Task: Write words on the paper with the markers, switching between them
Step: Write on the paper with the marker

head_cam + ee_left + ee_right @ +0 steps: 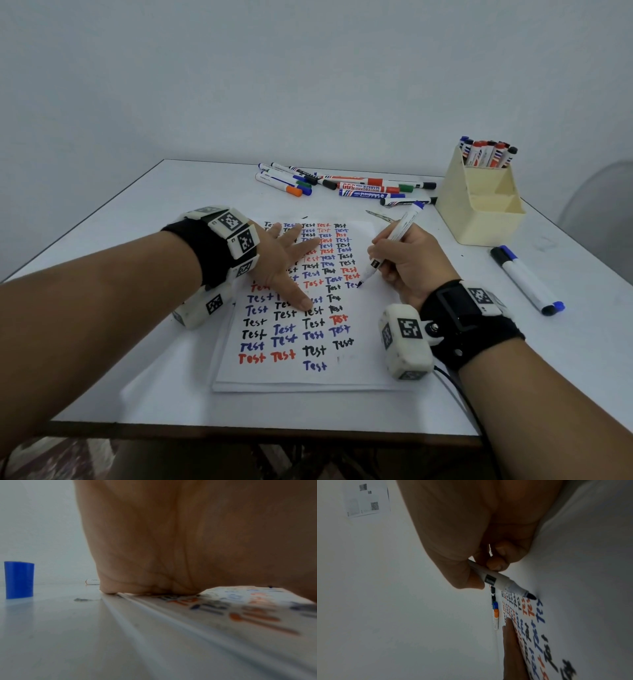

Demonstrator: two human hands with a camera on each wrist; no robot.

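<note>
1. White paper (359, 373) lies at the middle of the surface (164, 394) and is already crowded with the word "Test" in black, blue and red, column after column — most of the sheet looks used.
2. What is left, as I judge it: a bare strip down the 3 o'clock side of the paper and a little room along its 6 o'clock edge.
3. Right hand (411, 263) grips a blue marker (394, 240) in a writing hold, cap off, its tip touching the paper at the end of a blue word that reads "Tes" in the wrist view — the final letter seems not yet made.
4. Left hand (284, 263) lies flat with fingers spread, pressing the paper down and grasping nothing.
5. For switching, other markers are in reach: a loose pile of markers (342, 185) at 12 o'clock, a cream holder (479, 205) with more at 1 o'clock, and a capped blue marker (527, 281) at 3 o'clock.
6. Blue cap (18, 580) stands on the surface just left of the left hand; likely it belongs to the marker in use.
</note>
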